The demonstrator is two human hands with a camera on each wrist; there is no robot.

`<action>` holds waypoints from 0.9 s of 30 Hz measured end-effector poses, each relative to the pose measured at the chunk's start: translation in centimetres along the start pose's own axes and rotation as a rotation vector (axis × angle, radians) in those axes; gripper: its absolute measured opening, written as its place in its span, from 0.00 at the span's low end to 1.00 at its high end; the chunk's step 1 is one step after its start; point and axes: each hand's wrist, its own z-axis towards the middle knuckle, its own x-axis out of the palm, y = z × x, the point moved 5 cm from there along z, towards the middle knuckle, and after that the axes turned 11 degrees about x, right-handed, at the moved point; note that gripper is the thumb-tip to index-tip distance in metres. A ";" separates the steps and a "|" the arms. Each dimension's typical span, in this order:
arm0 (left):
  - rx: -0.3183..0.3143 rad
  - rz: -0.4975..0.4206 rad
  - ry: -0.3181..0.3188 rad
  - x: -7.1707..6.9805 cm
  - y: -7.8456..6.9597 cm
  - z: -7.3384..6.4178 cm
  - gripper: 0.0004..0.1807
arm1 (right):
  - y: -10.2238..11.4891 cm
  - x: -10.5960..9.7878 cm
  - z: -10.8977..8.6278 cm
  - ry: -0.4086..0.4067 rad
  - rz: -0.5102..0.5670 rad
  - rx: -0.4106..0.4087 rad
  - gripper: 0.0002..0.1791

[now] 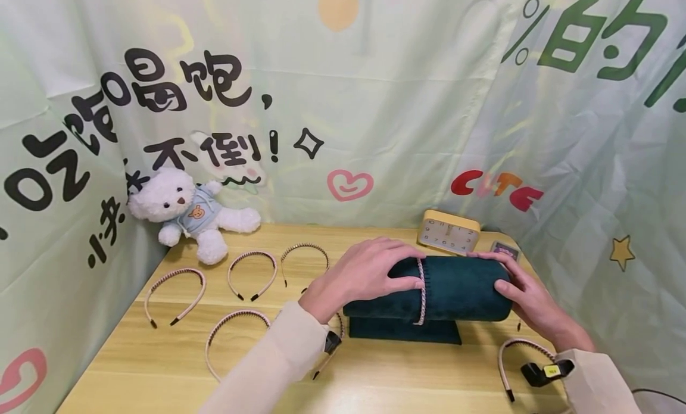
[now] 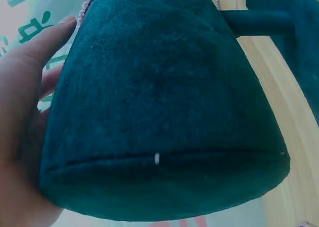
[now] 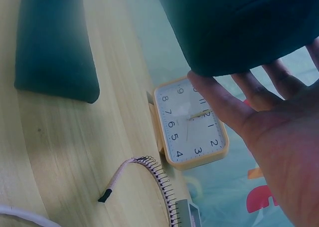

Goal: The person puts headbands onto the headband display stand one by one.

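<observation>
A dark green velvet headband stand (image 1: 466, 289), a padded roll on a flat base (image 1: 404, 332), stands at the table's middle right. One pink braided headband (image 1: 422, 292) sits around the roll near its middle. My left hand (image 1: 370, 271) reaches over the roll's left part, thumb in front and fingers on top, with the tips right at the headband. My right hand (image 1: 536, 301) holds the roll's right end between the thumb in front and the fingers on the far upper side. In the left wrist view the roll (image 2: 159, 97) hides part of the left fingers.
Several pink headbands lie on the wooden table, including one at far left (image 1: 200, 277) and one by the right sleeve (image 1: 504, 366). A yellow-framed clock (image 1: 449, 230) stands behind the roll. A white teddy bear (image 1: 211, 244) sits at the back left. Printed curtains surround the table.
</observation>
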 end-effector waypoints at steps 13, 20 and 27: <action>0.084 -0.095 -0.131 -2.0 1.5 -2.7 0.24 | 0.2 -0.2 0.0 0.009 0.020 -0.013 0.27; 0.037 -0.144 -0.171 -2.8 3.2 -5.6 0.21 | 0.2 -0.1 0.1 0.004 0.008 0.016 0.27; -0.030 -0.140 -0.193 -3.3 5.3 -9.2 0.21 | 0.0 0.0 0.2 0.006 0.010 0.016 0.27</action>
